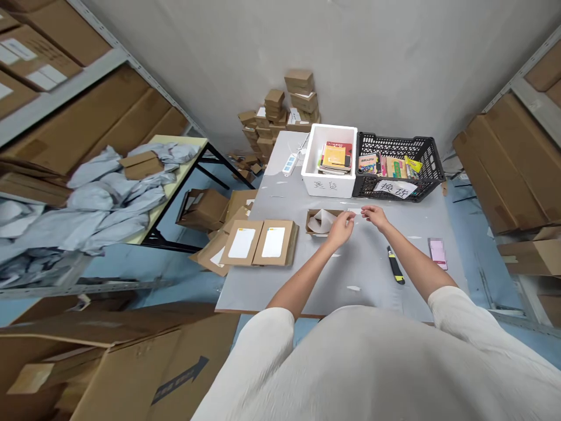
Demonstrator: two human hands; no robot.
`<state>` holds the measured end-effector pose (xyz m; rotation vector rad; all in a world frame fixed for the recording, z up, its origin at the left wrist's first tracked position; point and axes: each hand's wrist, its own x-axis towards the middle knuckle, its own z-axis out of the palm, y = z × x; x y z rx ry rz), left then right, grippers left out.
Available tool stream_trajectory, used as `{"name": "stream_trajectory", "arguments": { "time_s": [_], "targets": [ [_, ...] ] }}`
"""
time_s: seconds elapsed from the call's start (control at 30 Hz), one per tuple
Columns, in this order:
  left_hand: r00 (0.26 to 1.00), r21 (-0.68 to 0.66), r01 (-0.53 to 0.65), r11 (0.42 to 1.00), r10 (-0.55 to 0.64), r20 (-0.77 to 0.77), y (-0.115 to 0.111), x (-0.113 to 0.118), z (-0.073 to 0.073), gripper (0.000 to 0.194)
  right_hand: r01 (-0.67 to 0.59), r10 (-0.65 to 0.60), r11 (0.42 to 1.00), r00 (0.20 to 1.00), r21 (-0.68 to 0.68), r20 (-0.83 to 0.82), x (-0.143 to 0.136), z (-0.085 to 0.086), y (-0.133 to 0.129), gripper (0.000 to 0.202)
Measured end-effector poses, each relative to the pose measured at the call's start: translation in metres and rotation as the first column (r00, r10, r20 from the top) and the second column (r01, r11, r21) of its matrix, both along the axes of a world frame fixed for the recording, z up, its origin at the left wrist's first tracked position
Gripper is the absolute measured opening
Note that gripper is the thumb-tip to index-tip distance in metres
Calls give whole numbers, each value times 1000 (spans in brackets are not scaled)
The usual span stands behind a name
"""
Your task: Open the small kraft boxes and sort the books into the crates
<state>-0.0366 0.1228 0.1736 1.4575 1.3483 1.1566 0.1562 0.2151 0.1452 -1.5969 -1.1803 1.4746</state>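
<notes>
Over the grey table (pixel 302 292), my left hand (pixel 342 228) is closed in a pinch at the right side of a small open cardboard box (pixel 311 225). Inside the box lies crumpled whitish paper (pixel 322 221). My right hand (pixel 375 217) is a short way to the right, its fingers also pinched. Between the two sets of fingertips is a small white paper slip (pixel 356 211), which both hands seem to hold by its ends. A black and yellow box cutter (pixel 395 266) lies below my right wrist, and a pink-screened phone (pixel 437 253) is farther right.
A white bin (pixel 328 186) and a black crate (pixel 432 181), both with books, stand at the back. Labelled cardboard packages (pixel 258 242) and a power strip (pixel 290 165) are at the left. Grey mailing bags (pixel 92 202) cover a side table; a large carton (pixel 131 374) stands nearby.
</notes>
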Motion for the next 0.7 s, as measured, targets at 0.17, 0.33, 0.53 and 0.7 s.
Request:
{"name": "stream_trajectory", "arguments": {
  "time_s": [0.17,0.33,0.53,0.7],
  "targets": [
    [876,-46,0,999,-22,-482,-24,-57,-7,23,-85,90,995,991,-49,98,-27,-9,-33,16],
    [610,-320,-46,946,-227,-759,-25,-98,-22,52,-165,180,981,970,-101,164,-45,-20,-56,31],
    [506,-411,105,906,-404,-762,-10,-107,-41,64,-260,259,965,943,-22,210,-60,-36,-72,52],
    [605,-312,183,932,-357,-712,-5,-96,-51,48,-288,283,957,932,-10,229,-66,-54,-75,58]
  ]
}}
